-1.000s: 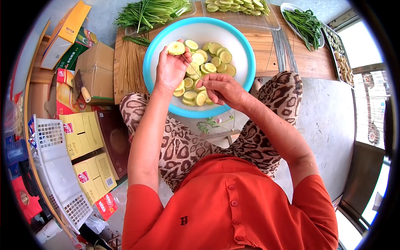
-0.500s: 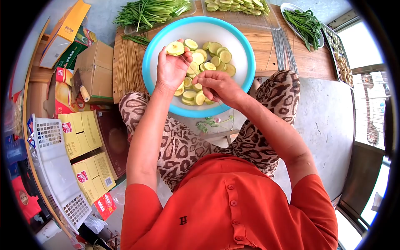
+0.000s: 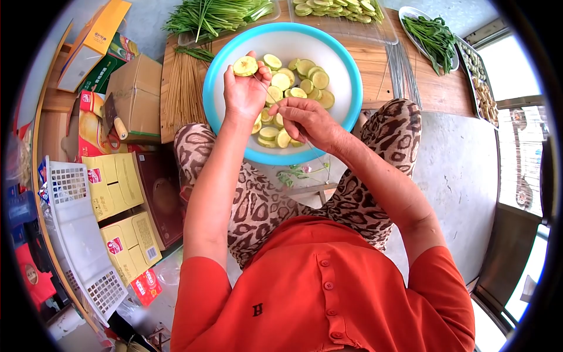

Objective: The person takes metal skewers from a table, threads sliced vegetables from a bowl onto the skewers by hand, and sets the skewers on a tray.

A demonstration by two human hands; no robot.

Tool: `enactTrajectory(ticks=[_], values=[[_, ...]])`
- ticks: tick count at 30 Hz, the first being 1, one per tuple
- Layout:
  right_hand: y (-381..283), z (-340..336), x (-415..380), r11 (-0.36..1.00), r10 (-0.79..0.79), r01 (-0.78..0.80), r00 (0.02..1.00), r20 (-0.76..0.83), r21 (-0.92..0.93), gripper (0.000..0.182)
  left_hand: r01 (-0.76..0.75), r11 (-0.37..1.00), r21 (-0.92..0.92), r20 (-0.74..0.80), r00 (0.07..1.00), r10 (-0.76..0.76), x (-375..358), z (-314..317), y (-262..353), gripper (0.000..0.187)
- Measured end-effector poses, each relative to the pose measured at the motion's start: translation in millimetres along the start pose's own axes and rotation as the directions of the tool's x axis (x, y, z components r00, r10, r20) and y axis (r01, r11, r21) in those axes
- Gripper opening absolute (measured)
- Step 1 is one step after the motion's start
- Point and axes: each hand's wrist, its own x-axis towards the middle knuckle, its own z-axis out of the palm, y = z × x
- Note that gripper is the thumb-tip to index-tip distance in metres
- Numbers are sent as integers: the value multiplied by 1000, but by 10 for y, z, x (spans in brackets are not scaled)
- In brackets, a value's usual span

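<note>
My left hand holds a round, pale green vegetable slice between its fingertips, above a white bowl with a blue rim. My right hand pinches a thin skewer whose tip points up toward that slice. Several more slices lie in the bowl under both hands. The bowl rests on my knees at the front edge of a wooden table.
A bundle of bamboo skewers and metal skewers lie on the table. Green chives, a tray of slices and a plate of greens sit behind. Cardboard boxes and a white basket stand at left.
Both hands have shifted slightly upward over the bowl. My right hand has brought the skewer closer to the slice in my left hand.
</note>
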Motion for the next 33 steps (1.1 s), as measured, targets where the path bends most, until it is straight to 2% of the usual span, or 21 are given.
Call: enactTrajectory(ticks=[6,8,14,26,29,33], values=[[-23,7,6,998,-1,0,1000,12,64,21,-45,999,-3,-32,998,45,13,44,-19,47],[-24,6,1,999,-4,3,1000,2,43,22,-75,992,96,-48,996,80,11,78,-24,46],[-10,-13,2,1000,-23,24,998,-66,10,22,-78,976,205,-41,995,88,-13,154,-35,42],[-10,33,46,995,-63,54,993,-99,-89,24,-89,993,76,-82,992,95,66,38,26,44],[-37,70,-22,993,-59,50,994,-89,-103,25,-119,993,17,-44,992,120,134,-68,127,46],[-12,44,-35,991,-53,41,994,-90,-128,26,-112,991,68,-44,992,115,116,-6,147,46]])
